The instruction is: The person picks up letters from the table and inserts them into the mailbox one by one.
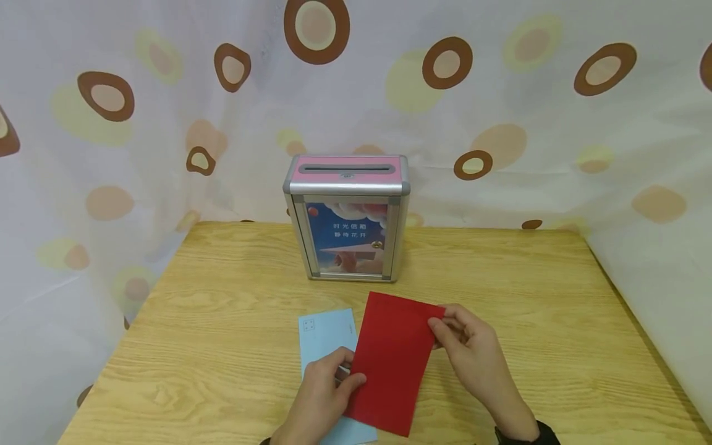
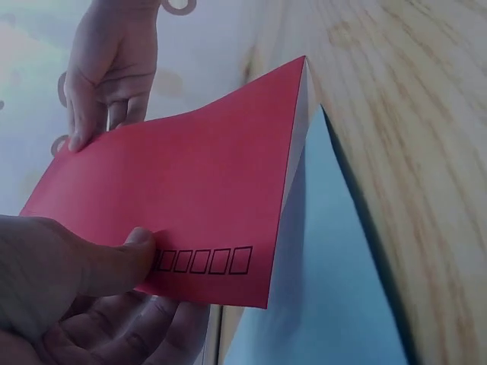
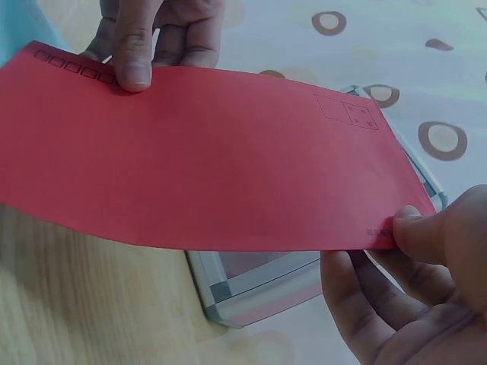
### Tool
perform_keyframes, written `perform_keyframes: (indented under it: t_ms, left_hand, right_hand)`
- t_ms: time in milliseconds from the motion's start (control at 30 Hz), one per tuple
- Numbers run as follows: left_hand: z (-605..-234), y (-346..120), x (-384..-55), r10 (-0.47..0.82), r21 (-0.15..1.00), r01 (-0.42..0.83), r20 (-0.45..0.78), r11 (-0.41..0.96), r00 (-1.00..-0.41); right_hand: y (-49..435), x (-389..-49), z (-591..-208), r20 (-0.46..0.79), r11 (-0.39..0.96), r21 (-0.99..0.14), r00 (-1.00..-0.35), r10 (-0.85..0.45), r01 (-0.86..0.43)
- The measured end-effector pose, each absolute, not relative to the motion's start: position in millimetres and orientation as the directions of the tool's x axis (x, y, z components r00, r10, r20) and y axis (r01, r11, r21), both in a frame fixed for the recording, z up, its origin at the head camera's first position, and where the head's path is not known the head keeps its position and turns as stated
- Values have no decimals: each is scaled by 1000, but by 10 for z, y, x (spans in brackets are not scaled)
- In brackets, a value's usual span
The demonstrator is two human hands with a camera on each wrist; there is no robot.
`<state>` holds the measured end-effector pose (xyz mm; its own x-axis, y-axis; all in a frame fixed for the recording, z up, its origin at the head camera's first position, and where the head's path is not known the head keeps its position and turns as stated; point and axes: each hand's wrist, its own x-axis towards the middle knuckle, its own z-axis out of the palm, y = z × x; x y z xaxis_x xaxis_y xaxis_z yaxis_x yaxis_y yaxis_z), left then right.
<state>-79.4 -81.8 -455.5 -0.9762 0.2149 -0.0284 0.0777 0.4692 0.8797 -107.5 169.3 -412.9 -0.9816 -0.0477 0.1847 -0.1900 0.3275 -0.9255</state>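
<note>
Red envelope (image 1: 394, 364) held above the tabletop (image 1: 222, 327), long axis running toward the tabletop's far edge. Left hand (image 1: 322, 392): fingers pinch its left long edge. Right hand (image 1: 475, 352), nearer the metal-framed box (image 1: 350, 235): fingers pinch its far right corner.

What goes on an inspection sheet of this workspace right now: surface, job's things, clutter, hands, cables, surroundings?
Surface: wood-grain table; box stands upright on it, slot on top.
Job's things: red envelope held up, in the head view partly hiding the blue envelope.
Clutter: nothing seen.
Left hand: pinches red envelope's left edge.
Right hand: pinches it near its upper right corner.
Cables: nothing seen.
Surroundings: white cloth with brown rings.
</note>
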Motion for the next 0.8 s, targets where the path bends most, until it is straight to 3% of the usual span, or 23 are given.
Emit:
perform_keyframes:
  t_ms: [500, 800]
  left_hand:
    - [-4461, -792, -857, 233, 890, 113, 7, 442, -973]
    - [-4355, -881, -936, 190, 887, 152, 75, 436, -979]
  right_hand:
    - [1715, -1126, -3933, 356, 428, -837, -933, -47, -341]
    - [1614, -1143, -3822, 369, 419, -822, -921, -123, -386]
